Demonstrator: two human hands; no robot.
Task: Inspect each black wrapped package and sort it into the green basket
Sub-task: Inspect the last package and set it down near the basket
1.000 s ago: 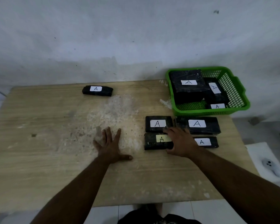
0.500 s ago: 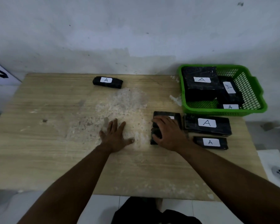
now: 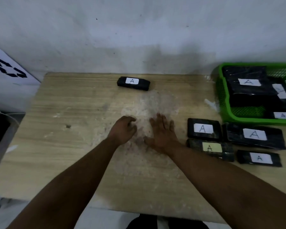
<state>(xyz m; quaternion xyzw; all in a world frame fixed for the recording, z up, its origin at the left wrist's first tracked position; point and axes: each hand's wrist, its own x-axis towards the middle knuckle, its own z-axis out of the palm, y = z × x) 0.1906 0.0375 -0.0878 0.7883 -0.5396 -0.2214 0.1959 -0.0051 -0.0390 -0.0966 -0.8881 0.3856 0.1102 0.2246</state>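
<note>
On the scuffed wooden table [image 3: 73,146], right hand [image 3: 162,131] flat, left hand [image 3: 122,129] loosely curled, both grips empty.

Glossy black-wrapped packages [image 3: 203,129], meshed plastic basket [image 3: 221,96], scuffed wood-grain table [image 3: 64,146].

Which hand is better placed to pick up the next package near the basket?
Right. The right hand lies flat beside the four packages in front of the green basket; the left hand is farther from them, loosely curled.
</note>
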